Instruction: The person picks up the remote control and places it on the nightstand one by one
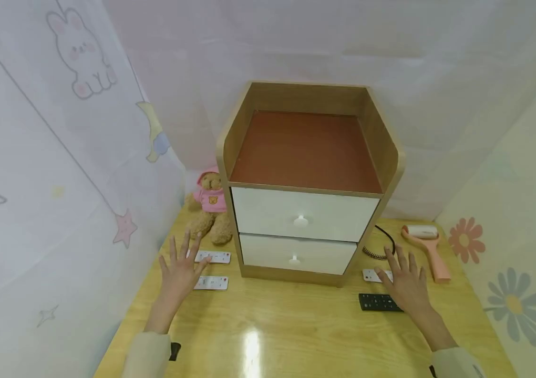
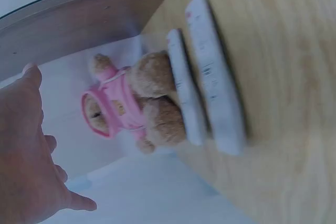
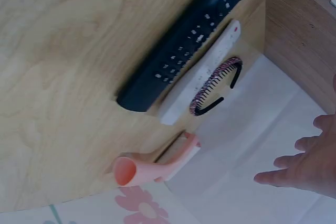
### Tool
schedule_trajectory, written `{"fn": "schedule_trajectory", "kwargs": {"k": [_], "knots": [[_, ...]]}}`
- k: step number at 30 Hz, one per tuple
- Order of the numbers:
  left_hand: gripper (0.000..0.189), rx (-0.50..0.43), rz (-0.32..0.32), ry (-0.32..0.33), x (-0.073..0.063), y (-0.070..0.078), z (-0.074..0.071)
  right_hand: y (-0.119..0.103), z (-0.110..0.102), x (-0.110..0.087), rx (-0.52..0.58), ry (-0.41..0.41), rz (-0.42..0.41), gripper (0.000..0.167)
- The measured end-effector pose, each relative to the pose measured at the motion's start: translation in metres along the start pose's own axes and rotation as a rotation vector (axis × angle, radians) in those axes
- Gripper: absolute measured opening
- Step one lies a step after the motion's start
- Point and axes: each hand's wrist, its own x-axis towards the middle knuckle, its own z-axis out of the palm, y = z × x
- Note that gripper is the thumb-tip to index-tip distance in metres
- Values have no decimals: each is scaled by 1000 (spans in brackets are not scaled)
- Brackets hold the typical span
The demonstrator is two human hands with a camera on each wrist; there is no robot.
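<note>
My left hand is held with fingers spread over the left side of the table, holding nothing. Near it lie two white remote controls, the farther remote beside the teddy bear's feet and the nearer remote next to it. The teddy bear in a pink hoodie sits behind them. On the right, my right hand also spreads its fingers, gripping nothing. Around it are a black remote control, a white remote control, a toothed headband and a pink lint roller.
A small wooden cabinet with raised sides stands at the back centre. Its upper drawer and lower drawer are white with knobs, and both look closed. Patterned cloth walls enclose the wooden table.
</note>
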Motion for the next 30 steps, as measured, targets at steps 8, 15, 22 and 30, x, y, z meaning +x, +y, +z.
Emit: {"fn": "schedule_trajectory", "kwargs": {"k": [8, 15, 22, 30], "knots": [[74, -60, 60, 65, 38, 15, -54, 10, 8, -23, 25, -42, -7, 64], [69, -250, 139, 73, 74, 38, -116, 14, 21, -48, 49, -138, 13, 64], [73, -596, 361, 85, 106, 57, -168, 30, 25, -62, 74, -200, 10, 69], [84, -852, 361, -51, 120, 89, -224, 38, 28, -58, 64, -236, -117, 78]]}}
